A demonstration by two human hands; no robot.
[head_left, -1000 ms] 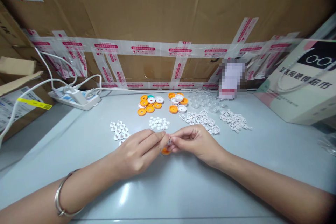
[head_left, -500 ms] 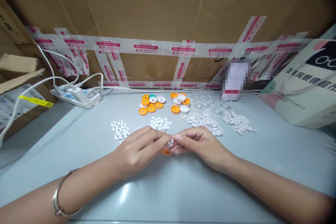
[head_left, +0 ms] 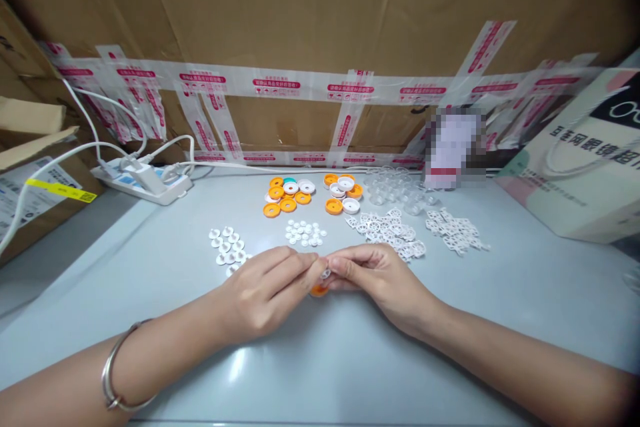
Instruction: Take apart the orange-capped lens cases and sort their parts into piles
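My left hand (head_left: 273,287) and my right hand (head_left: 383,280) meet at the middle of the grey table (head_left: 320,360). Between their fingertips a small white part (head_left: 326,273) is pinched, mostly covered by the fingers. Just below it shows an orange ring (head_left: 319,290), partly hidden by my left fingers; whether it is held or resting is unclear. Beyond the hands lie small white discs (head_left: 305,233), white openwork pieces (head_left: 390,232) and white pieces with stems (head_left: 229,247). Orange and white rings (head_left: 287,197) form one group, with a second group of rings (head_left: 343,193) to its right.
Clear plastic parts (head_left: 397,190) and more white pieces (head_left: 455,230) lie at the back right. A power strip (head_left: 165,190) with white cables stands back left, near an open carton (head_left: 40,180). A large taped box (head_left: 280,20) borders the back; a paper bag (head_left: 575,173) stands right.
The white part has become more covered by the fingers, and more of the orange ring shows. The view has shifted slightly. Both hands remain together.
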